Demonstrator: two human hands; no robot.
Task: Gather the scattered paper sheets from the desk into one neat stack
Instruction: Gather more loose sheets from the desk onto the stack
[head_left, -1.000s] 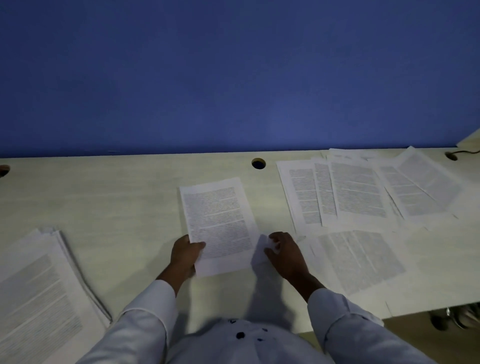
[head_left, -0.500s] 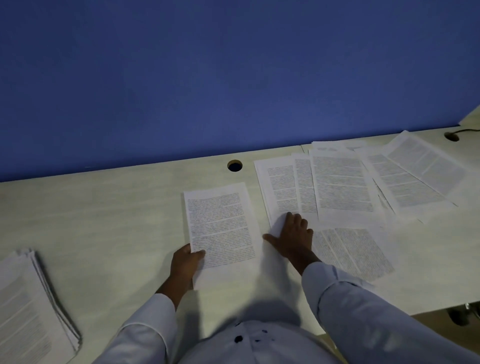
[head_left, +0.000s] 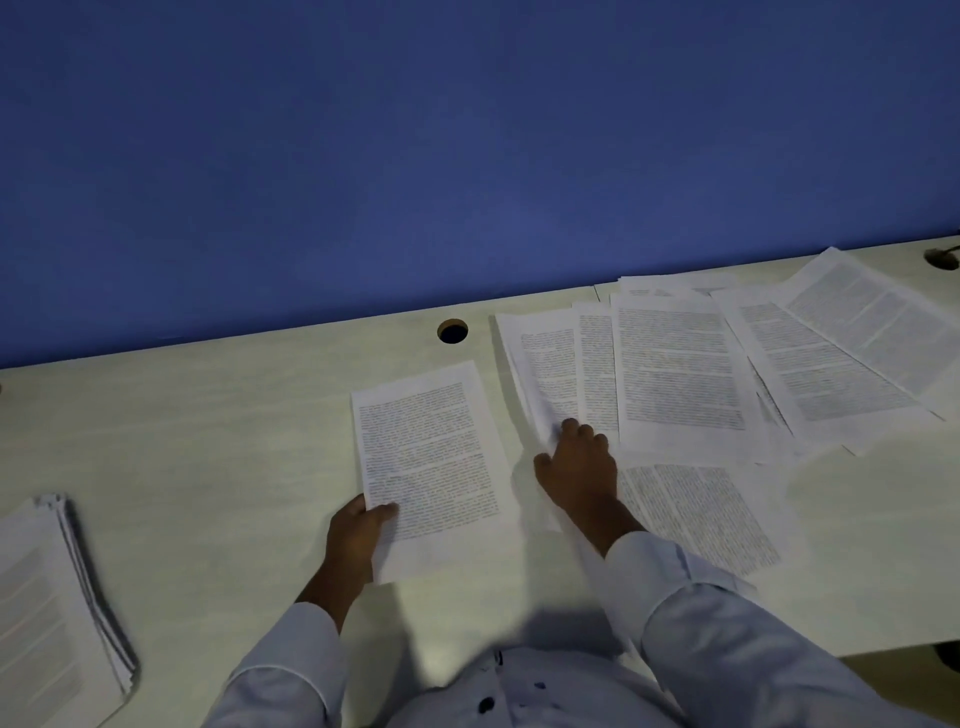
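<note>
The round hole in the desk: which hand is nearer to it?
Right. The right hand lies below and right of the cable hole, on the spread sheets; the left hand is farther toward the desk's front edge.

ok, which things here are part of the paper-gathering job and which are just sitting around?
Part of the job:
- sheet pinched at its near corner by the left hand
- overlapping loose sheets on the right, right hand flat on the nearest
- stack at the far left

Just there:
- desk
- cable hole
- blue wall
</note>
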